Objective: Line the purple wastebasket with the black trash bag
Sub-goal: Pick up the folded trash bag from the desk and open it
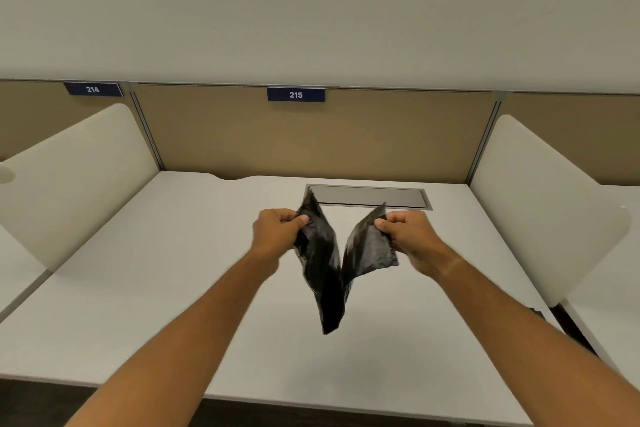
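Note:
A folded black trash bag (329, 267) hangs in a V shape above the white desk (138, 288). My left hand (277, 232) pinches the bag's left upper edge between thumb and fingers. My right hand (408, 236) pinches the right upper edge the same way. The two halves are pulled apart at the top and meet in a point below, about level with my forearms. No purple wastebasket is in view.
A grey cable-tray lid (370, 197) is set into the desk behind my hands. White side dividers (79, 177) (540, 204) flank the desk, and a tan back panel carries a blue "215" label (295, 95). Dark floor shows below the front edge.

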Tool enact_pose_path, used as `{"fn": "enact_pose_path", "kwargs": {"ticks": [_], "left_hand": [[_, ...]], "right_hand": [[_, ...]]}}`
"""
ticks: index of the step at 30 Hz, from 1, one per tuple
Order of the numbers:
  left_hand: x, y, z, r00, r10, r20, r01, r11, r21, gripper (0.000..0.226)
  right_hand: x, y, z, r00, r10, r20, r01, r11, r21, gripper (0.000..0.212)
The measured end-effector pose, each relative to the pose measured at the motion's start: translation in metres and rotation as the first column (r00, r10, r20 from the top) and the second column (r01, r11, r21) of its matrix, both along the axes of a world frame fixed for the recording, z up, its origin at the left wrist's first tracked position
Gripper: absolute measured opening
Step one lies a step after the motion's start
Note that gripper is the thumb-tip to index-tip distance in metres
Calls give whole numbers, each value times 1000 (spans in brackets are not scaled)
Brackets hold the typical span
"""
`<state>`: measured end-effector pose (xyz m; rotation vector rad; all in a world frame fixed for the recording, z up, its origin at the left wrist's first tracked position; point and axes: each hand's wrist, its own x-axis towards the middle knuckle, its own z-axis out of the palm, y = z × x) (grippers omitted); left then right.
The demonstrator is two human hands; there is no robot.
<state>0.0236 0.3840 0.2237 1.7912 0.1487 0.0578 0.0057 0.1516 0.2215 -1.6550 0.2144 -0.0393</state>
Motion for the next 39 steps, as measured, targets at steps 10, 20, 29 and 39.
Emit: {"fn": "enact_pose_path", "kwargs": {"ticks": [10,20,29,39], "left_hand": [[28,122,-8,935,338,-110,-349,931,-110,15],[24,130,12,936,343,-74,-350,925,-146,13],[14,57,88,980,105,168,-85,989,-123,18],[10,-12,105,974,61,220,-40,994,-99,28]], "right_hand": [[6,-112,-15,929,-365,-59,332,894,-300,43],[7,-119,-18,917,-398,-38,333,813,-477,24],[6,-31,38,974,-202,102,223,783,-580,26],[17,82,108,922,354,159,-357,934,-10,27]]}}
